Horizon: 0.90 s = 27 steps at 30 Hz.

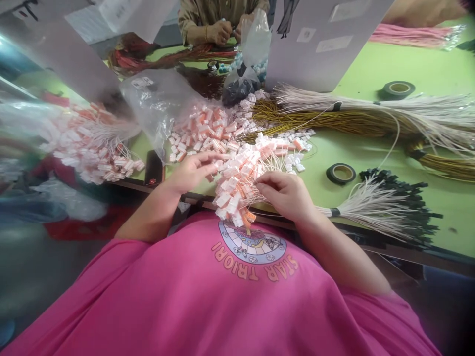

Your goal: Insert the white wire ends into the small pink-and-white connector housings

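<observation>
A bundle of thin white wires ending in white and orange plastic connectors (237, 173) lies at the table edge, close against my shirt. My right hand (287, 195) is closed, thumb and index finger pinched on the thin wires (261, 190) of this bundle. On the other side, my left hand (195, 170) reaches to the connectors with fingers stretched and a little apart; its fingertips are at the bundle's left side. Behind both hands spreads a heap of loose white and orange connectors (204, 123).
Black tape rolls (340, 173) lie at right, near a wire bundle with black ends (393, 207). Long white wires (371, 106) and yellow-brown wires (356, 123) cross behind. More connectors (92, 158) are at left, beside a clear plastic bag (156, 99). A co-worker's hands (222, 32) show opposite.
</observation>
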Available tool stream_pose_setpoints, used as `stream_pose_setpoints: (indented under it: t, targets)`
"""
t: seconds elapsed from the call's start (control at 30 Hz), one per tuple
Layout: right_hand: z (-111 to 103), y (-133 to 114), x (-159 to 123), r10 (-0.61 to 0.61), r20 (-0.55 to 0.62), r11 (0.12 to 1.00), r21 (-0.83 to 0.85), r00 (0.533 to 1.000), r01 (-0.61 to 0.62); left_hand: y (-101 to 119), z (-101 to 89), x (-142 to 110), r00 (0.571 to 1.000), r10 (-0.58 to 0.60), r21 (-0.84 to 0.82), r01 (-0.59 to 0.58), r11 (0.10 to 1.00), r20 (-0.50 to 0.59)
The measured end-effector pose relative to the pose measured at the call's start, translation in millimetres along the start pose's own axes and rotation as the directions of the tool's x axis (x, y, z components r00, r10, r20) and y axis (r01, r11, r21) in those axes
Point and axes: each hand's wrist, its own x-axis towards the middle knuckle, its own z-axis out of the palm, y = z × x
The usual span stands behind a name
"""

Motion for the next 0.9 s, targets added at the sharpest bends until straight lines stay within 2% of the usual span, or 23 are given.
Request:
stream_pose_setpoints:
  t: [0.07, 0.13, 0.23, 0.4, 0.5, 0.63, 0.8, 0.9]
  targets:
    - [3, -1, -1, -0.057, -0.023, 0.998, -0.024, 0.998, 0.056, 21, 11.2, -12, 0.993, -0.013, -0.187, 0.035, 0.982, 0.115]
    - [4, -1, -3, -0.122, -0.047, 0.992, -0.024, 0.991, 0.121, 35, 24.1, -17, 0.985, -0.023, -0.252, 0.066, 0.966, 0.171]
    - [6, -2, -6, -0.182, -0.105, 0.983, -0.037, 0.978, 0.179, 41, 40.2, -16, 0.989, -0.023, -0.244, 0.058, 0.968, 0.144]
    - [10, -2, -9, -0.278, -0.233, 0.958, -0.143, 0.932, 0.25, 41, 49.6, -14, 0.989, -0.051, -0.171, 0.075, 0.983, 0.138]
    - [12, -1, -8, -0.322, -0.241, 0.934, -0.235, 0.915, 0.267, 43, 50.3, -15, 0.988, -0.02, -0.122, 0.039, 0.992, 0.154]
    - [13, -1, -8, -0.336, -0.19, 0.917, -0.29, 0.923, 0.274, 43, 51.0, -15, 0.988, 0.011, -0.024, -0.007, 1.0, 0.154]
    - [12, 0, -8, -0.273, -0.162, 0.948, -0.211, 0.948, 0.237, 38, 51.4, -15, 0.989, 0.123, 0.183, -0.136, 0.974, 0.084]
    - [13, 0, -7, -0.266, -0.127, 0.951, -0.194, 0.955, 0.239, 33, 53.3, -14, 0.981, 0.178, 0.225, -0.191, 0.956, 0.075]
